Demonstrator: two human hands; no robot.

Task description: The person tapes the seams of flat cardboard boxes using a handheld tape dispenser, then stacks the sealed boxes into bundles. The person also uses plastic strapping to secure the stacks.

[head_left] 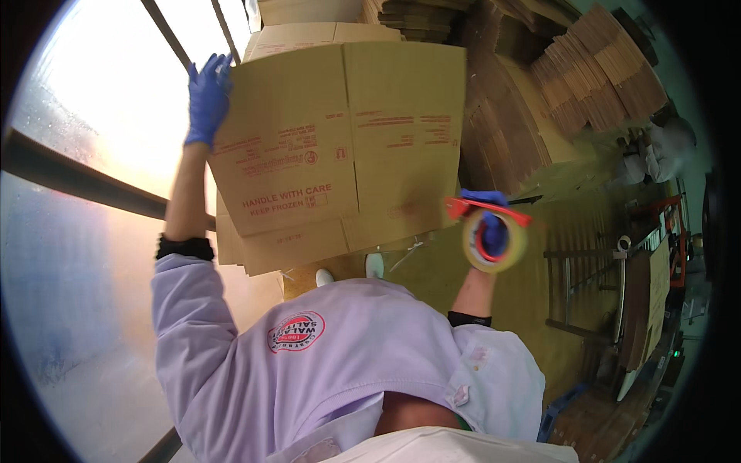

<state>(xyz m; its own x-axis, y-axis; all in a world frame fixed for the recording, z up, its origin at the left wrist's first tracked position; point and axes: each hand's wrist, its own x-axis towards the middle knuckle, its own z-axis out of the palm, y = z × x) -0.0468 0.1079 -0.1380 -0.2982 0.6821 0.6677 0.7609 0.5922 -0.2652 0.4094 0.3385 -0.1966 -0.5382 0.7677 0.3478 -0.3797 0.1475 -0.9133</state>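
A flattened brown cardboard box (401, 162) with red printing lies in front of me, on top of another cardboard sheet (301, 251). My left hand (208, 100), in a blue glove, grips the top left edge of the upper box with fingers curled. At the right, beside the box's lower right corner, my right hand (490, 220), also gloved in blue, holds a red tape dispenser (513, 216) with a roll of clear tape (498, 258) on it.
Stacks of flattened cardboard (587, 73) fill the upper right. A bright panel with dark bars (93, 185) runs along the left. Metal racks (579, 285) and leaning cardboard (656, 293) stand at the right. A person in pale clothing (668, 150) is at the far right.
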